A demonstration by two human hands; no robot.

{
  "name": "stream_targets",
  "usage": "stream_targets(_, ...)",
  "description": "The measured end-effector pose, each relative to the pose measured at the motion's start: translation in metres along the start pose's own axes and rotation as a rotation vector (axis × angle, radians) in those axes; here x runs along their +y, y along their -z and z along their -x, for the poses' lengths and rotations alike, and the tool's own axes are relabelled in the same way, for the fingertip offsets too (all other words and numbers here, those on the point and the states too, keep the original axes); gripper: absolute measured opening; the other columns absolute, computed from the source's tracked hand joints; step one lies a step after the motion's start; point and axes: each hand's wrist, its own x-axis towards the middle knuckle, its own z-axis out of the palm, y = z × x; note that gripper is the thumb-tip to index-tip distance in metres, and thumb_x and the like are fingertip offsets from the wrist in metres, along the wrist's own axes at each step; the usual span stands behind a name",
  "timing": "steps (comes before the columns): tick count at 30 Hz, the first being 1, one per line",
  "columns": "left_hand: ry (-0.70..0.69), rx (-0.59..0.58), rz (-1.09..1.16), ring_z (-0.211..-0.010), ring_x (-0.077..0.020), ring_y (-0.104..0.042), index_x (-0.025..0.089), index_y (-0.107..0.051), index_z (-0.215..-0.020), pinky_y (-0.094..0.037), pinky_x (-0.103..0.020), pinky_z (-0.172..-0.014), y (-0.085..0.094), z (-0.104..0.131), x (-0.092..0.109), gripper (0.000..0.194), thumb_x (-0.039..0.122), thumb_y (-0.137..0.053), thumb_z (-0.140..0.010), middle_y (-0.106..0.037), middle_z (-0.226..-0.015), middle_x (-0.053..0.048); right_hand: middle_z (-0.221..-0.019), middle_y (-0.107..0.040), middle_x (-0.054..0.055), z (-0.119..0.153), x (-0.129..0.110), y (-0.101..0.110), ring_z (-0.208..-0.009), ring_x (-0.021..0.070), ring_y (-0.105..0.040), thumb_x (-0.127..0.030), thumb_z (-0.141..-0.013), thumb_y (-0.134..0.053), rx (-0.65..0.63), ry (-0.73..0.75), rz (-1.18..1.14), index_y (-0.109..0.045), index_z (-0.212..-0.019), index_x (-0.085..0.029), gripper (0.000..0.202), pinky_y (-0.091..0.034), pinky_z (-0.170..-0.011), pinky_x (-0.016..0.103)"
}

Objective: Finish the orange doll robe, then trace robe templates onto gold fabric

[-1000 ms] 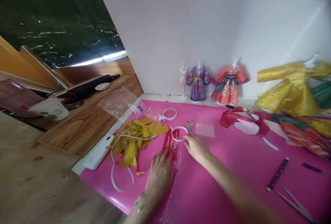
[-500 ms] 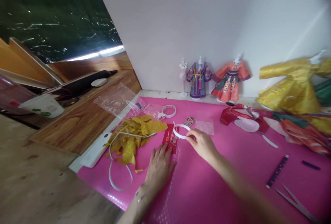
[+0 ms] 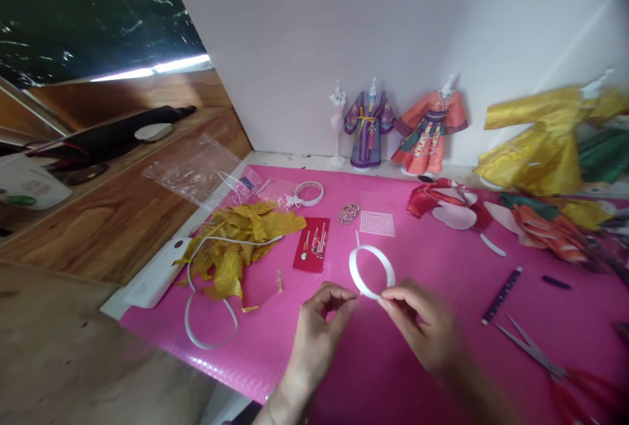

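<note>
My right hand [image 3: 422, 323] pinches the lower edge of a thin white ring, which looks like a roll of tape [image 3: 354, 268], with a loose end sticking up at its upper left. Just left of it, my left hand [image 3: 322, 323] has thumb and forefinger curled close together. Whether anything small sits between those fingertips cannot be made out. Beyond the hands lie a red card [image 3: 305, 255] with small beads or gems on it, a sheet of small white dots [image 3: 377, 223] and an oval patterned piece [image 3: 348, 213].
Crumpled yellow pieces [image 3: 233, 258] and a white cable [image 3: 189, 320] lie left on the pink mat [image 3: 275, 359]. Another white ring [image 3: 322, 194] is behind. Red-handled scissors [image 3: 533, 350] and a dark patterned stick [image 3: 502, 295] lie right. Dressed miniature mannequins [image 3: 369, 130] line the wall.
My right hand has brought the white roll nearer and lower. My left hand has lifted off the red card, moved beside the roll and curled its fingers. The view has shifted slightly right.
</note>
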Motion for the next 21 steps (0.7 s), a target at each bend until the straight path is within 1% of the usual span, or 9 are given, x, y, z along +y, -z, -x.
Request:
stream_targets(4,-0.055,0.008,-0.060,-0.080,-0.0176,-0.063,0.019,-0.072,-0.084,-0.051,-0.030,-0.076,-0.006,0.001,0.004,0.014,0.032,-0.068,-0.081,-0.067,-0.082,-0.004,-0.067,-0.058,-0.002,0.011,-0.005,0.002,-0.051,0.0095,-0.047,-0.027,-0.097,-0.056,0.022,-0.036,-0.014,-0.066,-0.085,-0.021,0.016,-0.037,-0.049,0.023)
stream_targets(9,-0.117,0.010,-0.111,-0.077,-0.0172,-0.063,0.020,-0.071,-0.080,-0.052,-0.030,-0.075,-0.010,0.004,0.010,0.011,0.030,-0.068,-0.082,-0.066,-0.081,-0.004,-0.065,-0.057,-0.002,0.017,-0.009,0.004,-0.052,0.0098,-0.047,-0.026,-0.097,-0.056,0.051,-0.031,0.003,-0.066,-0.085,-0.022,0.016,-0.037,-0.050,0.023)
stream_targets(14,-0.133,-0.010,-0.094,-0.076,-0.0166,-0.063,0.020,-0.069,-0.077,-0.051,-0.029,-0.074,-0.015,0.005,0.012,0.009,0.027,-0.067,-0.081,-0.066,-0.080,-0.003,-0.067,-0.059,-0.001,0.022,-0.010,0.005,-0.054,0.0103,-0.050,-0.025,-0.097,-0.055,0.069,-0.005,0.031,-0.065,-0.086,-0.021,0.015,-0.039,-0.054,0.023)
stream_targets(17,-0.131,-0.011,-0.082,-0.076,-0.0161,-0.062,0.020,-0.068,-0.075,-0.050,-0.028,-0.074,-0.018,0.005,0.012,0.008,0.025,-0.066,-0.080,-0.065,-0.079,-0.002,-0.067,-0.058,-0.002,0.024,-0.011,0.007,-0.054,0.0097,-0.049,-0.022,-0.097,-0.056,0.072,0.008,0.043,-0.065,-0.088,-0.021,0.013,-0.039,-0.055,0.023)
stream_targets(21,-0.133,-0.012,-0.089,-0.074,-0.0155,-0.061,0.019,-0.066,-0.072,-0.049,-0.027,-0.073,-0.020,0.006,0.012,0.011,0.024,-0.064,-0.081,-0.064,-0.076,-0.002,-0.067,-0.058,-0.002,0.026,-0.012,0.007,-0.054,0.0099,-0.050,-0.022,-0.097,-0.057,0.081,0.019,0.055,-0.065,-0.088,-0.022,0.012,-0.038,-0.054,0.023)
